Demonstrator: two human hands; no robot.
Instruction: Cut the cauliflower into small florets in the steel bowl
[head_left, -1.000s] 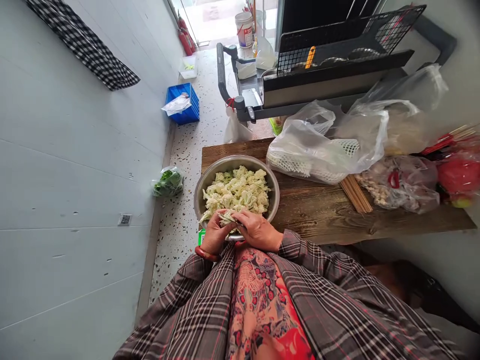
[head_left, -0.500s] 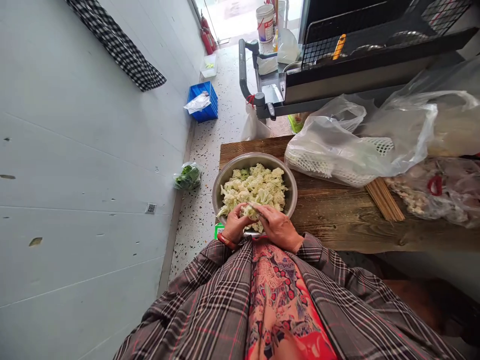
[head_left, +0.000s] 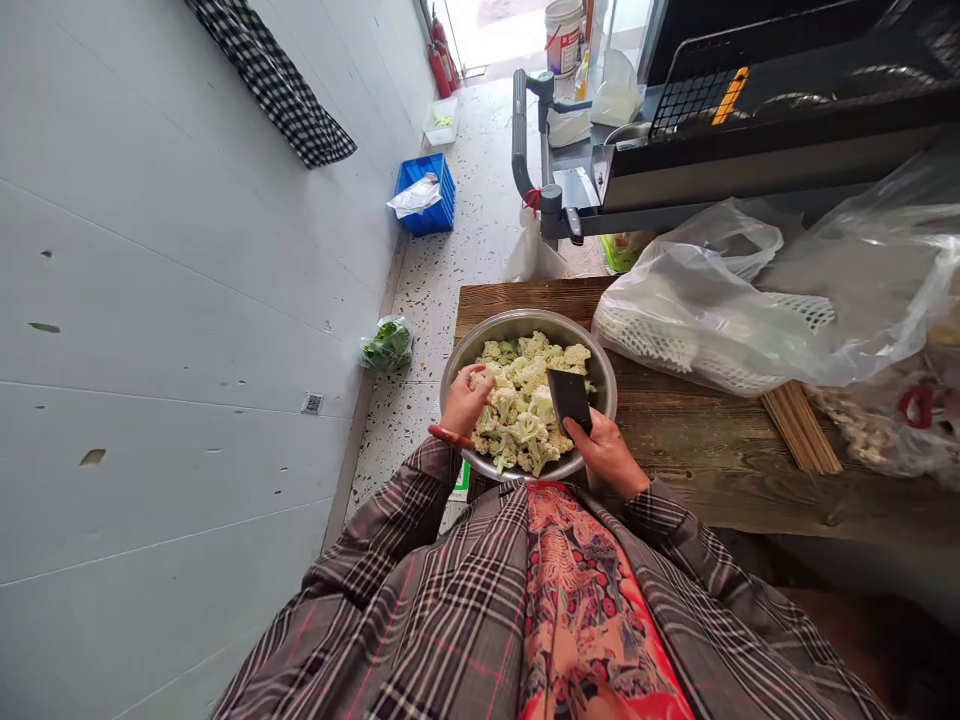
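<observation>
Cauliflower florets [head_left: 529,425] lie heaped in our steel bowl [head_left: 528,318], by the tabletop's [head_left: 675,440] far left corner, its rim seeming to reach past the left edge; a push down on that side might tip it. Our left hand [head_left: 464,402] curls over the florets' left side, though we cannot tell whether it pinches one. Our right hand [head_left: 611,458] presses a dark flat object [head_left: 569,397] (perhaps a blade or phone) between thumb and fingers; should that hold slacken, it could drop among the florets.
</observation>
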